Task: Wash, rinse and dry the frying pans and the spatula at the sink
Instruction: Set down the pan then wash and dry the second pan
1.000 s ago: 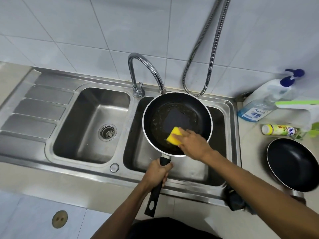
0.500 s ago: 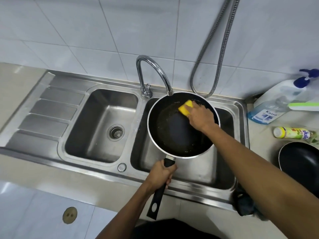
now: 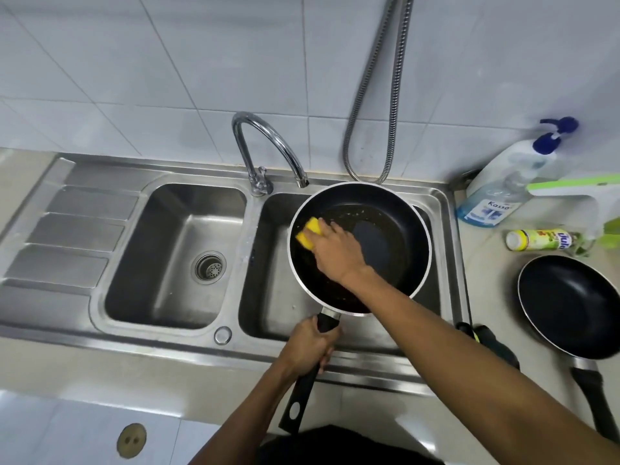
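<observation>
Part of the yellow sponge (image 3: 310, 231) is hidden under the fingers of the right hand (image 3: 335, 250), and the near floor of the big black frying pan with a silver rim (image 3: 396, 209) is covered by the right forearm. A dark thing (image 3: 493, 344) on the beige worktop (image 3: 486, 263) is half hidden behind that arm and cannot be made out. The handle of a second black frying pan (image 3: 570, 303) on the worktop is cut off at the right edge. The sponge is pressed to the big pan's left inner wall by curled fingers. The pan's black handle (image 3: 303, 391) is gripped by the left hand (image 3: 308, 347), fingers wrapped round. The pan is held over the right bowl of the steel sink (image 3: 248, 229), open side up, handle pointed toward the person.
</observation>
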### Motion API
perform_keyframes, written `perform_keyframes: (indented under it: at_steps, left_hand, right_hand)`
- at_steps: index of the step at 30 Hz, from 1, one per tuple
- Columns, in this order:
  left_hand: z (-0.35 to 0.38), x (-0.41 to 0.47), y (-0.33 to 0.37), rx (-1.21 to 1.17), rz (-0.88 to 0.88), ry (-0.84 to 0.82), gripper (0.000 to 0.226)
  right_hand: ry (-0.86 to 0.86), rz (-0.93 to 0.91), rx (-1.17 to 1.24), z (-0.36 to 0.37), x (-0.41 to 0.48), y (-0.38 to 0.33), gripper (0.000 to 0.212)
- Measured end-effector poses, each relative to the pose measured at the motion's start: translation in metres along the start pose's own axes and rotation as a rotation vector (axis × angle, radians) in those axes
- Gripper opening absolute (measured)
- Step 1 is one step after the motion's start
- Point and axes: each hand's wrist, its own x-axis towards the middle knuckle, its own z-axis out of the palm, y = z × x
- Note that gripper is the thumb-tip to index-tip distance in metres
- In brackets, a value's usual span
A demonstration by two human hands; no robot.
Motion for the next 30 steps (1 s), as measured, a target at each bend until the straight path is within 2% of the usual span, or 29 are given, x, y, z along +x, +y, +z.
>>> perform_keyframes:
  at_steps: [4, 9, 14, 18, 21, 24, 30]
  left_hand:
    - [-0.004, -0.004, 0.001, -0.03, 0.001, 0.016, 0.031]
    - [-0.012, 0.002, 0.0, -0.079, -0.011, 0.068, 0.029]
    - [-0.003, 0.006, 0.0, -0.086, -0.04, 0.077, 0.028]
    - [0.01, 0.002, -0.003, -0.053, -0.051, 0.026, 0.024]
    - [0.011, -0.001, -0.005, -0.05, -0.04, -0.003, 0.022]
    - [0.004, -0.002, -0.004, -0.075, -0.049, -0.01, 0.025]
    - [-0.006, 0.005, -0.001, -0.095, -0.043, 0.016, 0.028]
  right_hand:
    - [0.016, 0.095, -0.085, -0.024, 0.032, 0.047, 0.062]
    - [0.04, 0.128, -0.153, -0.009, -0.014, 0.095, 0.062]
    - [-0.07, -0.057, -0.041, 0.021, -0.082, 0.067, 0.056]
    - [-0.085, -0.17, -0.03, 0.028, -0.055, 0.02, 0.05]
    - [-0.067, -0.077, -0.057, 0.013, -0.007, 0.018, 0.052]
    - [-0.062, 0.027, -0.083, -0.003, 0.02, 0.046, 0.055]
    - [0.021, 0.114, -0.098, 0.014, -0.027, 0.095, 0.054]
